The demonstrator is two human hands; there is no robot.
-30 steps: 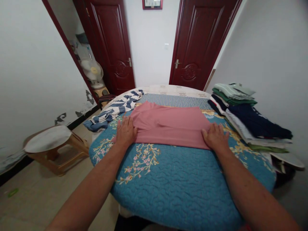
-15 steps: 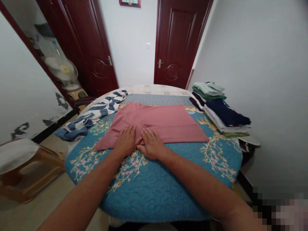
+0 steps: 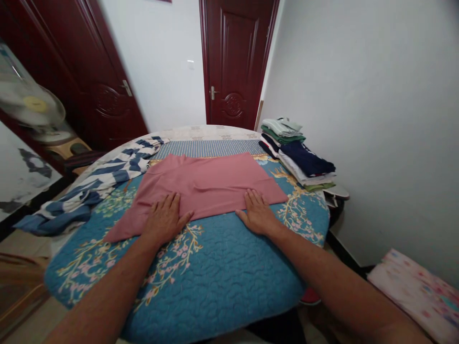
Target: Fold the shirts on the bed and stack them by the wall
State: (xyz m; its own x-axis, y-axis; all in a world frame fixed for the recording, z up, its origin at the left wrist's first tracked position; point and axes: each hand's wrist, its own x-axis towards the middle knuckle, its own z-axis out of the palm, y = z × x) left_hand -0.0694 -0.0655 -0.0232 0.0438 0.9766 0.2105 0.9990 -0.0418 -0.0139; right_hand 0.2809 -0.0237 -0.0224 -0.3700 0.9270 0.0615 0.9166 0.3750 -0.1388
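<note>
A pink garment, seemingly a folded shirt [image 3: 215, 179], lies spread out on a blue quilted cover [image 3: 215, 272] with a floral pattern. My left hand [image 3: 165, 217] rests flat on its near left part, fingers spread and thumb pointing right. Over the near edge, towards the right, my right hand [image 3: 256, 212] lies with its fingers stretched out on the cloth and its palm partly on the cover. Neither hand grips anything. Slight creases run across the pink cloth between the hands.
A blue-and-white striped garment [image 3: 103, 177] lies crumpled along the table's left side. Folded clothes [image 3: 304, 155] form a stack at the right edge. A fan [image 3: 34, 102] stands far left, a wooden stool [image 3: 21, 277] near left, and flowered fabric [image 3: 412, 291] lies low on the right.
My hands were side by side at the garment's near edge; now they are apart, the right one further right along that edge. The view has turned right.
</note>
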